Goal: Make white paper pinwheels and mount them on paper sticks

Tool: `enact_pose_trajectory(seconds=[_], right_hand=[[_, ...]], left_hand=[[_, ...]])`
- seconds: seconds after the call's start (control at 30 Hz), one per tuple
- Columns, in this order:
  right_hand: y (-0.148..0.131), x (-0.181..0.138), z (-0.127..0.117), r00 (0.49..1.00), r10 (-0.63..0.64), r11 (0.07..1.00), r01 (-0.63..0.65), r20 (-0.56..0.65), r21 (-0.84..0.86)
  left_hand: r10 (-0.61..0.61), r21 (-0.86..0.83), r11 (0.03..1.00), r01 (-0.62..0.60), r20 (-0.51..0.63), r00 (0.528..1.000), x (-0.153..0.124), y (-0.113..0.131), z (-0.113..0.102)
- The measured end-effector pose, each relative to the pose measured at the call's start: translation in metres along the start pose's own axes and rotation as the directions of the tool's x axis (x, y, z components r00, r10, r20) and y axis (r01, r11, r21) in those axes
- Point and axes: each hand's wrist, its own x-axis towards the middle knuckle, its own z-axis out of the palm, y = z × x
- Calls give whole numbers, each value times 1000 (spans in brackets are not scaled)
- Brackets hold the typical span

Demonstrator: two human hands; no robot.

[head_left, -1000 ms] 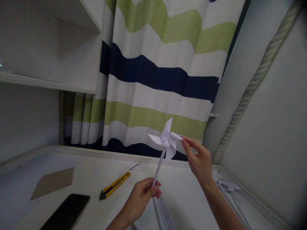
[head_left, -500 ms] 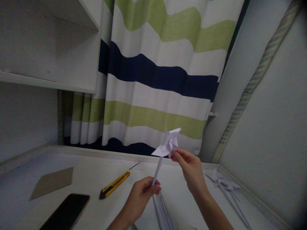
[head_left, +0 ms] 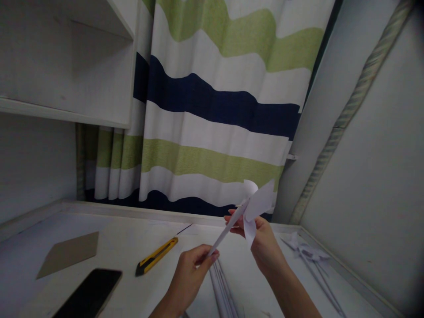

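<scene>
- Behind our white surface (head_left: 124, 240) hung a striped curtain (head_left: 212, 157), with a shelf unit (head_left: 99, 84) at the upper left.
- Our left hand (head_left: 194, 269) held the lower part of a white stick (head_left: 229, 226), its grip narrowed to a pinch. The stick leaned right, and the paper pinwheel (head_left: 260, 202) sat at its upper end, in the air over the surface's far side.
- Our right hand (head_left: 267, 245) was partly behind the pinwheel, fingers near where it met the stick; we could not tell whether that grip was pinching anything.
- A thin pale tip (head_left: 239, 206) stuck out left of that joint. We judged that a sideways push there might loosen it or tear the paper.
- Careless right fingers could crease a blade; squeezing too hard on the left could flatten the stick.
- Nearer us lay a bundle of sticks (head_left: 222, 289); other pinwheels (head_left: 311, 253) lay right, a yellow knife (head_left: 156, 257) and a phone (head_left: 91, 292) left. A low leftward sweep might knock the knife.
</scene>
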Motion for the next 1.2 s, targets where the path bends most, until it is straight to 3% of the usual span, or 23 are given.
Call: enact_pose_trajectory(seconds=[0.23,0.37,0.53,0.87,1.0,1.07,1.1,1.2], right_hand=[[-2,-3,-2,1000,3,999,-2,18,-36],[1,-6,-3,996,32,995,-24,89,-92],[22,-17,3,984,69,970,-27,166,-244],[62,-33,4,998,67,879,-52,14,-475],[73,-21,-23,989,143,793,-142,-46,-593],[76,-15,-51,978,173,721,-204,-112,-663],[77,-14,-68,971,180,673,-237,-156,-700],[79,-18,-122,933,167,477,-360,-319,-802]], left_hand=[[-12,-16,1000,12,1,1000,0,1,-1],[-43,-89,995,44,11,999,2,-2,0],[-83,-261,959,112,118,990,2,-8,7],[-108,-343,921,186,232,967,0,-26,15],[-202,-322,910,259,200,959,5,-37,2],[-239,-320,907,275,147,960,11,-39,-7],[-263,-326,906,270,66,962,14,-38,-12],[-319,-323,902,286,-53,946,21,-28,-27]])
